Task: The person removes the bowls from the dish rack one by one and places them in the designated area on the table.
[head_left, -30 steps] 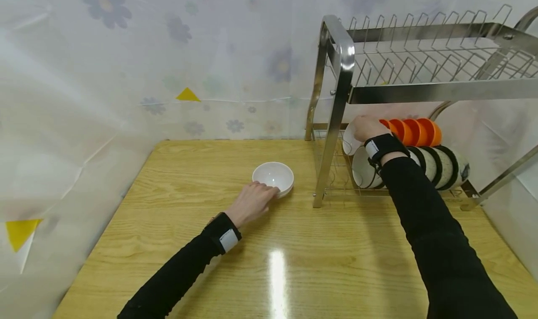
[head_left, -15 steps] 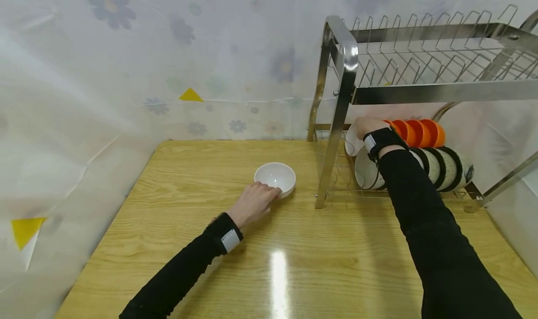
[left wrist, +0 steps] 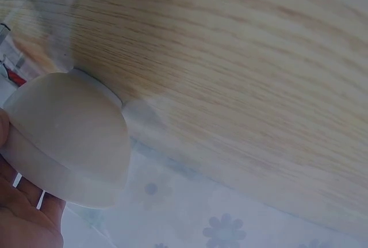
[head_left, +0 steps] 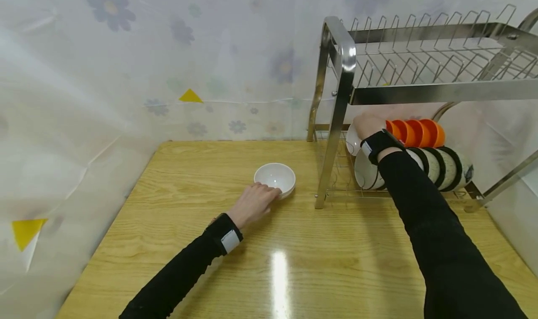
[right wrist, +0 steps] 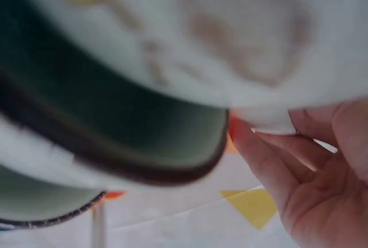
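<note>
While the left hand (head_left: 254, 202) grips the near rim of a small white bowl (head_left: 275, 176) — thumb against its outer side, fingers over the edge, hand only part open — the right hand (head_left: 367, 124) reaches into the lower tier of a metal dish rack (head_left: 437, 94). We find the small white bowl mouth up on the wooden table (head_left: 344, 263), just left of the rack's front leg. At the right hand we note a second white bowl (head_left: 353, 140), set at the left end of a row of orange bowls (head_left: 424, 132), its mouth turned sideways. From the right wrist view we make out extended fingers, with the thumb apart, by a white edge; because nearer dishes cover part of this, we cannot tell whether the hand has hold of the second white bowl or merely touches it. In front of the orange row we record a row of dark-rimmed dishes (head_left: 445, 167), standing on edge; seen close up, one shows a green inside. Both wrists carry black bands over black sleeves. Behind the table we observe a pale flowered sheet (head_left: 235, 53) bearing a yellow triangle (head_left: 191, 96) — a second lies further left.
</note>
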`<action>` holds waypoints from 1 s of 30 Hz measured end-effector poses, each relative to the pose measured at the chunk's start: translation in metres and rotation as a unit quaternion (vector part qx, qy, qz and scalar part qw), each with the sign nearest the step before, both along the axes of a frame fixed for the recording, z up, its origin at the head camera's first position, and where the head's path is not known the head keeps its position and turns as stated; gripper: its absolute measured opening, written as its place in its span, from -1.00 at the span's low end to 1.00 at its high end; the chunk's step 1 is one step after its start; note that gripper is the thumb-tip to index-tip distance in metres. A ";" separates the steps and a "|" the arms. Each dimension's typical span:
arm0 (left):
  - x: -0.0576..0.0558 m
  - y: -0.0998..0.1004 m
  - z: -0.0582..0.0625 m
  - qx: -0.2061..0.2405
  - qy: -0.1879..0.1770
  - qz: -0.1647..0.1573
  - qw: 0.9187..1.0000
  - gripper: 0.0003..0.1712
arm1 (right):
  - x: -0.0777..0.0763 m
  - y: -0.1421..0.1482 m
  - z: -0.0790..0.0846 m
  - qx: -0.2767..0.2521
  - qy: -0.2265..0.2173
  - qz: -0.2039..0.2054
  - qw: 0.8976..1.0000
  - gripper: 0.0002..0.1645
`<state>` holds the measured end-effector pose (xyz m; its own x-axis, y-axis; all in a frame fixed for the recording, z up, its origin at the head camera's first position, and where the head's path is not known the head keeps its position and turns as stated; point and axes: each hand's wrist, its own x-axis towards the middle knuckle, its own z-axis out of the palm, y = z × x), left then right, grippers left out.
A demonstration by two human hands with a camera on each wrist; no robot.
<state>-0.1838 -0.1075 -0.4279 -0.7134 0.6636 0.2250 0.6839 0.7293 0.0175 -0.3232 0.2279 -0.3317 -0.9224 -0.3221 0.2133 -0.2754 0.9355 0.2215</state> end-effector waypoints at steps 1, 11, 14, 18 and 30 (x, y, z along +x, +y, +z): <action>0.000 0.000 0.000 0.000 0.000 0.000 1.000 -0.92 | -0.001 -0.001 -0.003 0.010 0.013 0.002 1.000 -0.75; 0.000 0.001 0.001 -0.003 -0.001 0.008 1.000 -0.85 | -0.005 -0.009 -0.011 0.098 0.069 0.025 0.992 -0.69; 0.000 0.001 0.001 -0.005 -0.005 0.011 1.000 -0.85 | -0.004 -0.012 -0.012 0.129 0.090 0.021 0.987 -0.65; 0.001 0.001 0.002 -0.004 -0.005 0.011 1.000 -0.86 | -0.001 -0.016 -0.009 0.141 0.077 0.010 0.987 -0.64; -0.001 0.001 -0.001 0.002 -0.003 0.006 1.000 -0.87 | -0.007 -0.018 -0.007 0.093 0.026 -0.014 0.995 -0.61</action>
<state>-0.1845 -0.1067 -0.4288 -0.7230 0.6537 0.2233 0.6745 0.7379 0.0234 -0.3299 0.2097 -0.3386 -0.9205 -0.3354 0.2005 -0.2336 0.8836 0.4058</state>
